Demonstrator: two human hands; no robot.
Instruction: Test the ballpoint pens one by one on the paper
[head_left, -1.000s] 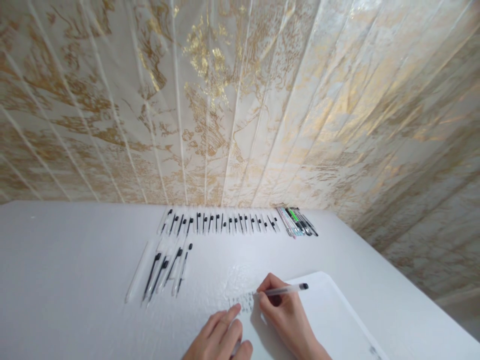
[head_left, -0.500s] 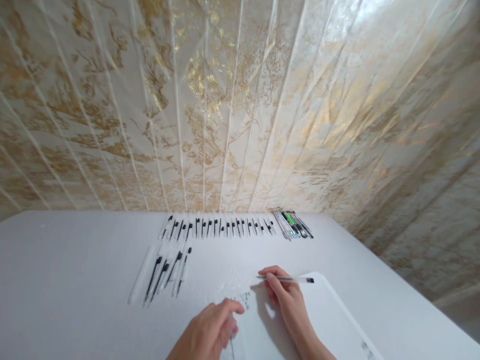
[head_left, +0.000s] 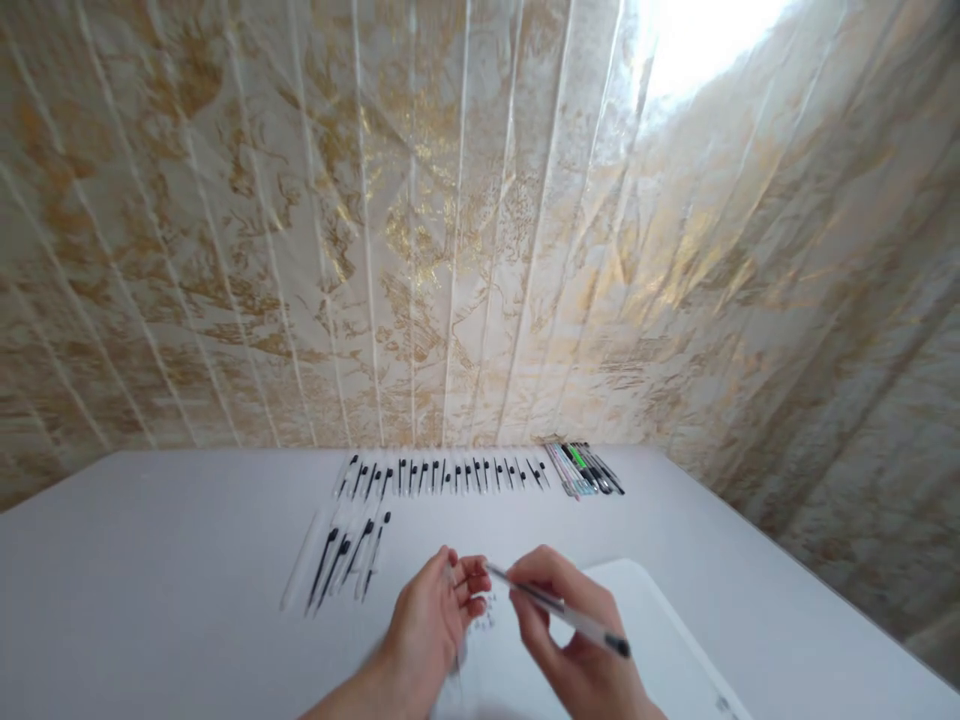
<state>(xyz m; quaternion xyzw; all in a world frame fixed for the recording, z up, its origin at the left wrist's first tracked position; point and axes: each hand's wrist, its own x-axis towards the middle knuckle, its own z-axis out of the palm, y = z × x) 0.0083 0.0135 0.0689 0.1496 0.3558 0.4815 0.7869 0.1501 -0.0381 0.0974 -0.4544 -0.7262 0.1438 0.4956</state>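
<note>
A pen (head_left: 559,607) with a clear barrel and black end is gripped in my right hand (head_left: 581,625). It slants, with its front end pointing left at the fingertips of my left hand (head_left: 431,620). Those left fingers are curled close to the thumb; something small and translucent seems to be between them, but blur hides what it is. Beneath both hands lies a white sheet or board (head_left: 656,620) with a rounded corner. Small dark handwriting shows on it beside the left fingers, partly covered by the hands.
Clear pen parts with black caps and dark refills (head_left: 341,565) lie in a loose group on the left of the white table (head_left: 187,560). Farther back runs a long row of similar parts (head_left: 450,477). Assorted pens (head_left: 585,470) are bunched at its right end, before a gold-patterned curtain (head_left: 412,250).
My left hand has lifted and turned, bringing its fingers to the pen's front end. My right hand has come nearer with the pen, which now tilts more. The view has tipped up slightly.
</note>
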